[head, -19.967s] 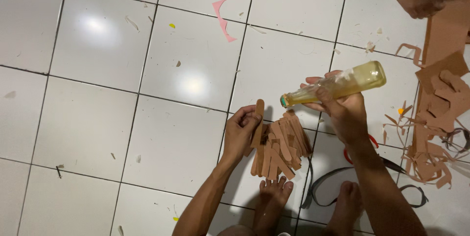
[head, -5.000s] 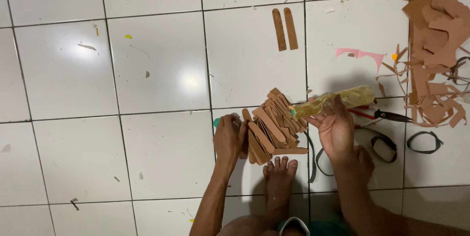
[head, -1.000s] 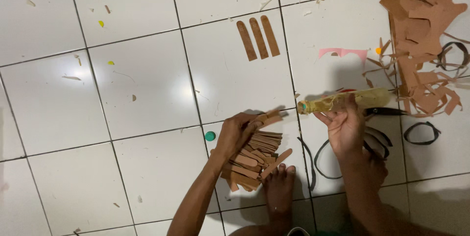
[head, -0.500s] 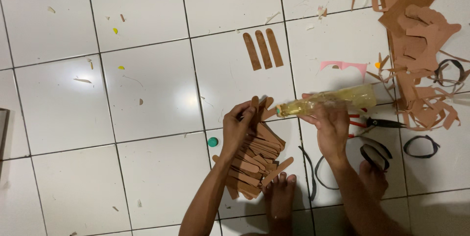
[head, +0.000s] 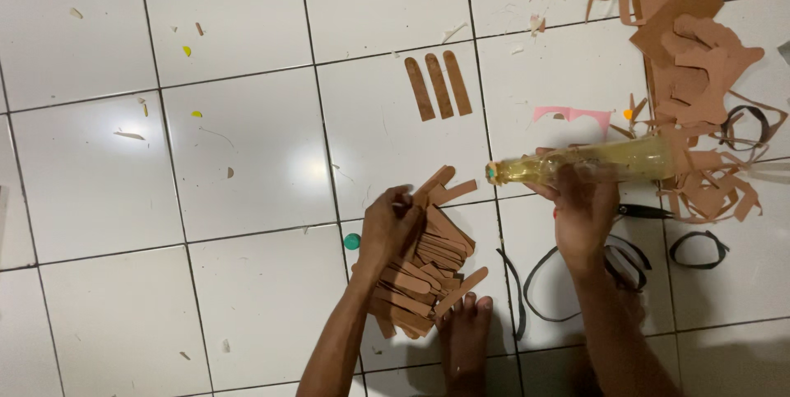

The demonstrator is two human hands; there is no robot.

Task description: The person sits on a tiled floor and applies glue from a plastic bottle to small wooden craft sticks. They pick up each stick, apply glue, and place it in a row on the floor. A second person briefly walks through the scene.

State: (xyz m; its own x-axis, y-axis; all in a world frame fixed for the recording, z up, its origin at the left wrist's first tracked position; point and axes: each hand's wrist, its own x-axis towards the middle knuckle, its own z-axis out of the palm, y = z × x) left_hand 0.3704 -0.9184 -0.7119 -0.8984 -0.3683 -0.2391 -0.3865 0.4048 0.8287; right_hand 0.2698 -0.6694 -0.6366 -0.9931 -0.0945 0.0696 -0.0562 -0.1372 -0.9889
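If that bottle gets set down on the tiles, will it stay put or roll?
The bottle is round and held on its side in the right hand, so it would probably roll on the smooth tile floor. It looks mostly full of yellowish liquid, so likely heavy for its size. Its smooth wall may be slippery.

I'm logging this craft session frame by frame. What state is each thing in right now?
Glue bottle: lying sideways, cap off, held in right hand.
Green cap: loose on the floor.
Pile of brown strips: heaped, left hand pinching one strip.
Three brown strips: laid flat, side by side.
Scissors: lying on the floor.
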